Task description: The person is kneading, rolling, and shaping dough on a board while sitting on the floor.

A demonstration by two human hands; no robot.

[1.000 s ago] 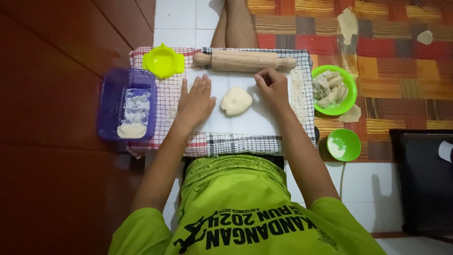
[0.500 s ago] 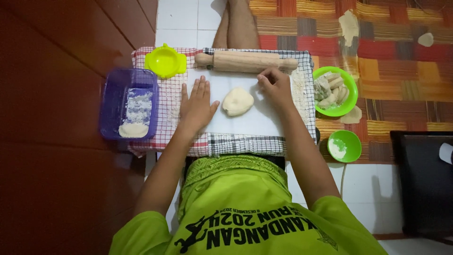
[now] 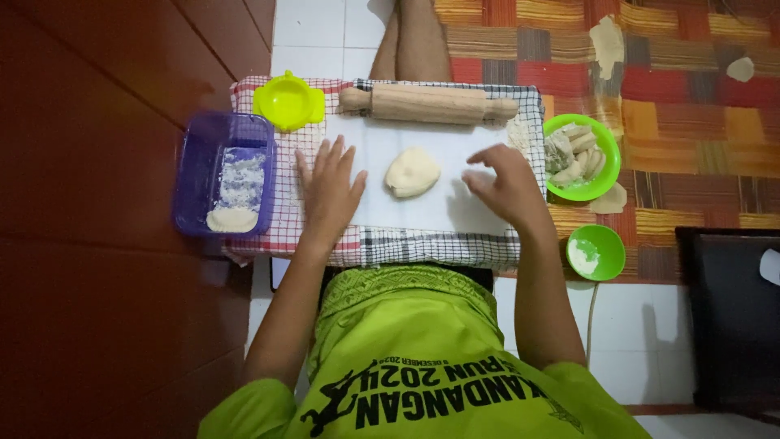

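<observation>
Pale dough [image 3: 412,171] between left hand [image 3: 329,191], right hand [image 3: 508,183] (fingertips blurred)

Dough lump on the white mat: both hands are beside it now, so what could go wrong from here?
1. The dough lump lies between the left hand and the right hand; the mat shows little flour around it, so it may stick.
2. The rolling pin lies loose along the far edge of the checked cloth and could roll off.
3. The small green bowl of white powder sits close to the right forearm, so a sweep might tip it.
</observation>
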